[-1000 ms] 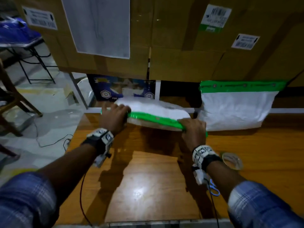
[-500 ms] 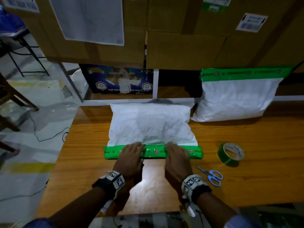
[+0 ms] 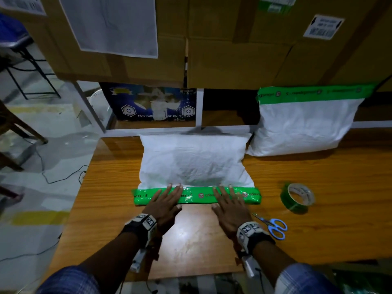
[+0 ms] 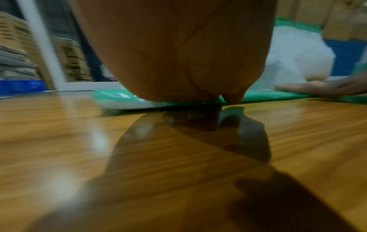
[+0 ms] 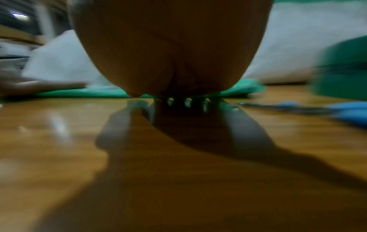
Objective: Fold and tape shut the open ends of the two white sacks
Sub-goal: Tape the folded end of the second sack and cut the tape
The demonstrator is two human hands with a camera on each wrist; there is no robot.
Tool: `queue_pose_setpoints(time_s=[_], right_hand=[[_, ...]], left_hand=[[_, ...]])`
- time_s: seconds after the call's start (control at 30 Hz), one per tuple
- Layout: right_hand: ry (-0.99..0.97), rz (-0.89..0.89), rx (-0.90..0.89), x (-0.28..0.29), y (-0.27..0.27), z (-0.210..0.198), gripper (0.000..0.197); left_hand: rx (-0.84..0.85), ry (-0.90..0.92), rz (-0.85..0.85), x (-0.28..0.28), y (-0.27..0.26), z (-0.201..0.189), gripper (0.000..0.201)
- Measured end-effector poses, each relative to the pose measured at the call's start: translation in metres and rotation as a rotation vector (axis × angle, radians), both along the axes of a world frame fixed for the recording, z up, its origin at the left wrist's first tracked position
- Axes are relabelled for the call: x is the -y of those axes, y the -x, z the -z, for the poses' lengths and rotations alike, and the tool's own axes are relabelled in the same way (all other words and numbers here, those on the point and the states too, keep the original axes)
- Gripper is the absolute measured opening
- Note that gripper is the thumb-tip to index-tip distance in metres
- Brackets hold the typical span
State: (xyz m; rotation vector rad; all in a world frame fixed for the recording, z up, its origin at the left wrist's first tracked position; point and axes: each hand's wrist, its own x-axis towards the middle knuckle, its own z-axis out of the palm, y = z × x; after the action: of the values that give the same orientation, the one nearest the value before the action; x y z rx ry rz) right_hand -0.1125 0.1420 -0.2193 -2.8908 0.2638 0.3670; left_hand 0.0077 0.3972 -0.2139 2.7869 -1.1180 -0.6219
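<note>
A white sack (image 3: pixel 194 162) lies flat on the wooden table (image 3: pixel 318 240), its near end folded and covered by a green tape band (image 3: pixel 197 195). My left hand (image 3: pixel 167 203) lies flat with straight fingers pressing the band left of its middle. My right hand (image 3: pixel 230 205) presses it the same way right of the middle. In the left wrist view the palm (image 4: pixel 174 51) fills the top, over the green band (image 4: pixel 119 98). The right wrist view shows the band (image 5: pixel 83 93) under my palm (image 5: pixel 170 47). A second white sack (image 3: pixel 303 126) with a green taped top stands upright at the back right.
A green tape roll (image 3: pixel 297 197) sits right of the flat sack, and blue-handled scissors (image 3: pixel 273 227) lie close to my right wrist. Stacked cardboard boxes (image 3: pixel 222 49) rise behind the table. Left of the table is open floor with cables (image 3: pixel 61 177).
A second ago both hands held the sack's taped end raised at the back of the table. It now lies flat nearer me, and my flat hands press the band.
</note>
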Motion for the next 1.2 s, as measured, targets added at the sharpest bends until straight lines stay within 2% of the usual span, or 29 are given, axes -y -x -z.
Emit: queue_pose_setpoints(time_s=[0.1, 0.23, 0.33, 0.43, 0.47, 0.53, 0.63, 0.7, 0.8, 0.9, 0.97, 1.07, 1.2], right_hand=[[-0.002, 0.090, -0.005, 0.032, 0.009, 0.001, 0.061], [-0.005, 0.127, -0.034, 0.038, 0.007, 0.002, 0.070], [0.029, 0.213, 0.008, 0.039, 0.010, 0.002, 0.079], [0.003, 0.202, 0.006, 0.047, 0.010, -0.002, 0.096], [-0.017, 0.176, -0.008, 0.052, 0.009, -0.005, 0.095], [-0.015, 0.087, -0.042, 0.061, 0.007, -0.014, 0.082], [0.089, -0.067, -0.100, 0.072, 0.004, -0.036, 0.079], [0.172, -0.131, -0.082, 0.075, -0.002, -0.050, 0.072], [0.233, -0.180, 0.016, 0.074, -0.008, -0.071, 0.047], [0.170, -0.145, 0.117, 0.077, -0.015, -0.097, 0.037], [0.096, -0.100, 0.205, 0.083, -0.023, -0.116, 0.037], [0.058, -0.033, 0.296, 0.092, -0.040, -0.152, 0.038], [0.039, 0.039, 0.357, 0.112, -0.068, -0.200, 0.036]], left_hand=[[-0.008, -0.021, -0.081, -0.030, -0.010, -0.003, 0.066], [-0.059, -0.121, -0.061, -0.055, -0.026, -0.013, 0.089], [-0.065, -0.155, -0.061, -0.053, -0.027, -0.018, 0.071], [0.009, -0.145, -0.054, -0.054, -0.022, -0.019, 0.074], [0.055, -0.120, -0.050, -0.056, -0.021, -0.019, 0.074], [0.145, -0.039, -0.054, -0.058, -0.021, -0.027, 0.076], [0.241, 0.087, -0.058, -0.052, -0.024, -0.044, 0.077], [0.237, 0.133, -0.058, -0.050, -0.029, -0.053, 0.066], [0.204, 0.261, -0.055, -0.049, -0.040, -0.072, 0.048], [0.258, 0.356, -0.010, -0.049, -0.053, -0.095, 0.031], [0.334, 0.341, 0.006, -0.047, -0.062, -0.112, 0.030], [0.321, 0.412, -0.079, -0.039, -0.076, -0.144, 0.033], [0.358, 0.568, -0.090, -0.032, -0.100, -0.193, 0.019]])
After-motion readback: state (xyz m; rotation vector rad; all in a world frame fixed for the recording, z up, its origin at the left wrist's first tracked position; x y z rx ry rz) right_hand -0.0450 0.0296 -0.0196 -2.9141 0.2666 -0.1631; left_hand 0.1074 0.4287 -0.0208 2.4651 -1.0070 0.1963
